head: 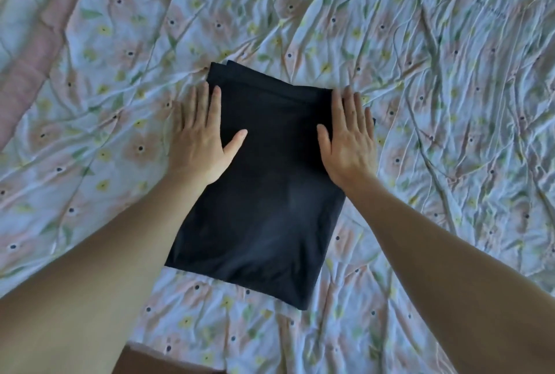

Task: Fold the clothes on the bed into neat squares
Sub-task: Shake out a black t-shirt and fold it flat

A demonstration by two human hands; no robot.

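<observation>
A dark folded garment [264, 181] lay flat in the middle of the bed, on a wrinkled sheet [435, 73] with a pattern of pale flowers. It had the shape of a long rectangle, turned a little so that its far end pointed to the left. At the far end the edges of the folded layers were visible.

The left hand [199, 139] rested flat on the left edge of the garment, near the far end. Its fingers were straight and close together, the thumb spread out over the cloth. The right hand [348, 139] rested in the same way on the right edge, fingers straight, thumb pointing inward. Neither hand gripped anything. A pink blanket [36, 52] lay at the left side of the bed.
</observation>
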